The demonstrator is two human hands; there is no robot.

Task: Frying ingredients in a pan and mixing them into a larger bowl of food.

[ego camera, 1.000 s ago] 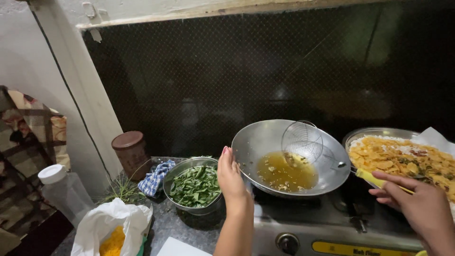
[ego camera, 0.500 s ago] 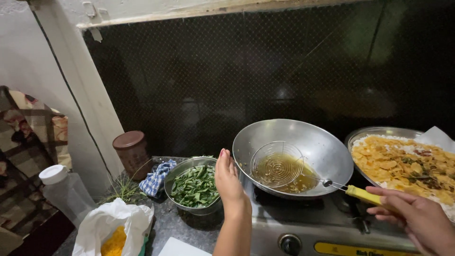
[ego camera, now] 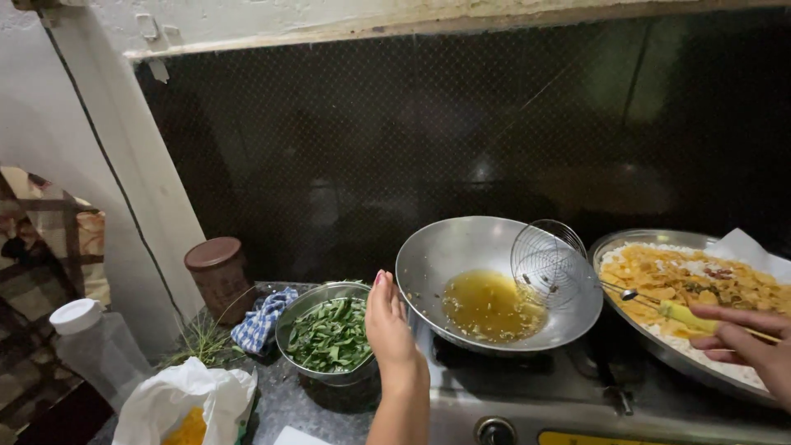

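Lifted from the oil, the wire skimmer [ego camera: 550, 262] now tilts on the wok [ego camera: 494, 284] rim, right hand [ego camera: 746, 346] pinching its handle; left hand [ego camera: 389, 328], open, hovers beside hot metal and could get burnt or splashed.

One head-worn camera looks forward and down at the stove [ego camera: 527, 395] from close. The dark mesh wall [ego camera: 461, 140] fills the upper frame.

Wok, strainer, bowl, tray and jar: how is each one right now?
Wok: tilted, shallow oil.
Wire strainer: lifted, empty, held by right hand.
Steel bowl: filled with green leaves; left hand at rim.
Tray: heaped with fried snack.
Brown jar: lidded.
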